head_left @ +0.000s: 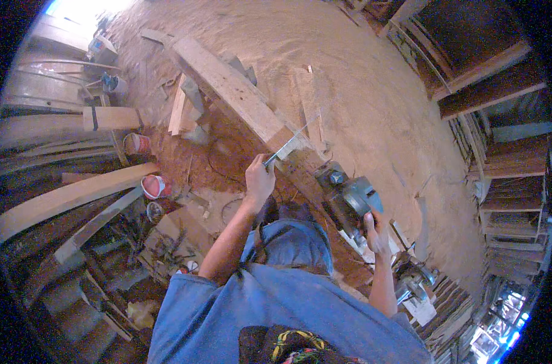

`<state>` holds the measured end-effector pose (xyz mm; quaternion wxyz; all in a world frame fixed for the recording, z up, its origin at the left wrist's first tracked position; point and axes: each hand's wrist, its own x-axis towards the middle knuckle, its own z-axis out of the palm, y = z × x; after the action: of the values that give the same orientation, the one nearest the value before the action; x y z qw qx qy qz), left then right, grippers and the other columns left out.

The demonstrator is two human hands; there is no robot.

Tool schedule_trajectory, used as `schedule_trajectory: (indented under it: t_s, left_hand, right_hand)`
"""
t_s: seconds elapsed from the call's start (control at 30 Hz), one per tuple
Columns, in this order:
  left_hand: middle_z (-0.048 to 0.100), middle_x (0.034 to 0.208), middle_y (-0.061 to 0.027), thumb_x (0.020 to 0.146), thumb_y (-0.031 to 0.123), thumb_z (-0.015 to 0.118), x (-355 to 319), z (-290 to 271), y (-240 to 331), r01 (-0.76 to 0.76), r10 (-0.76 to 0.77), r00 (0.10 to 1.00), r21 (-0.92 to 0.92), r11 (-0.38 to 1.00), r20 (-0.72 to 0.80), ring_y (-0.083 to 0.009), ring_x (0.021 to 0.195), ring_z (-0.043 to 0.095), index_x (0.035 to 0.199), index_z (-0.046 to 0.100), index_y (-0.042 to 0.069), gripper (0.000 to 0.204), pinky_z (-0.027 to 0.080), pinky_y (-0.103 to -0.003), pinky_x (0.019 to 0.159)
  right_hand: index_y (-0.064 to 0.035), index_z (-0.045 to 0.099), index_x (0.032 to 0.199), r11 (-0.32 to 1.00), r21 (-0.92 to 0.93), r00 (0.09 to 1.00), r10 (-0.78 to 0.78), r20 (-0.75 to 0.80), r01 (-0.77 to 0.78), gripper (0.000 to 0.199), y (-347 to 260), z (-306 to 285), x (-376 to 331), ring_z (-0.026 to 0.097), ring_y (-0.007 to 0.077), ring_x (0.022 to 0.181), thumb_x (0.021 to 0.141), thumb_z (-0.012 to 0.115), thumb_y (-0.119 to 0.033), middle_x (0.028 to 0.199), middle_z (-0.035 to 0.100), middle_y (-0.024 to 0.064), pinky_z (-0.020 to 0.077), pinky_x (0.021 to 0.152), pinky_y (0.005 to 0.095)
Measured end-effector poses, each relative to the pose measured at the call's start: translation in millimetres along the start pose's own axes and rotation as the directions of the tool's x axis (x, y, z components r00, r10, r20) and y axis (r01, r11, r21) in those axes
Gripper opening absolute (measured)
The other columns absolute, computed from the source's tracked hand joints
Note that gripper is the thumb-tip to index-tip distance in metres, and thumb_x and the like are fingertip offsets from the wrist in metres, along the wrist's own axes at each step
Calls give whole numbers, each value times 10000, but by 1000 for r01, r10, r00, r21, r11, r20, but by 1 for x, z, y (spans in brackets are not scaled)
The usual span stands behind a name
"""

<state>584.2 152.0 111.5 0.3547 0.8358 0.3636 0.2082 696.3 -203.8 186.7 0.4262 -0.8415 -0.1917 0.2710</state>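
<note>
My left hand [260,183] is closed around the near end of a thin, straight metal strip [288,145]. Its kind I cannot make out. The strip slants up and right across a thick wooden beam [227,85], over a paler patch of its surface. Further along the beam, to the right, sits a dark green power tool [352,197] with a rounded housing. My right hand [378,235] grips the near side of this tool, thumb up; the other fingers are partly hidden.
Sawdust covers the floor [373,103]. Short boards [179,109] lie left of the beam. Two red-and-white buckets [156,186] stand beside curved timber [75,200] on the left. Another machine with metal parts [414,282] is at lower right, and wooden shelving [512,182] lines the right side.
</note>
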Motion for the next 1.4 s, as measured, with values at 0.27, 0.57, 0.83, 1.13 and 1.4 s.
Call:
schedule_trajectory:
  t_s: [0.27,0.57,0.83,1.13,1.4]
  left_hand:
    - [702,882,-191,898,146,690,-3,-16,-8,35,-45,996,-140,989,-71,-371,799,681,971,695,7,158,532,-422,711]
    - [721,797,-134,889,210,707,-55,-90,-127,131,-83,863,62,989,-498,-235,710,677,935,727,7,209,521,-365,652]
    - [738,912,-199,895,264,728,-191,-82,-244,687,-676,451,-258,680,-582,-349,810,703,970,722,-45,317,529,-431,730]
    - [735,934,-203,878,340,753,-219,-67,-228,733,-815,360,-404,548,-453,-360,865,698,999,706,-69,429,527,-433,802]
    - [686,1079,-234,844,481,754,-156,-70,-261,776,-847,365,-377,506,-386,-433,942,644,1113,690,-17,569,513,-473,841]
  right_hand:
    - [-26,621,974,982,172,997,-81,3,80,462,-87,20,29,529,108,606,1032,501,-468,722,563,12,436,545,272]
    - [-35,633,1030,989,148,991,-37,127,18,450,-145,56,88,547,117,604,1037,479,-458,720,590,11,442,548,299]
    - [-47,589,848,991,115,983,-90,160,72,512,-176,64,105,532,102,607,1057,424,-484,719,581,22,423,557,263]
    - [-18,647,916,982,59,959,-189,211,180,524,-239,130,223,582,164,642,1038,459,-491,713,613,47,467,606,327]
    - [-41,675,919,872,-47,872,-484,79,488,567,-298,205,323,538,100,587,1026,452,-551,698,616,19,402,538,273]
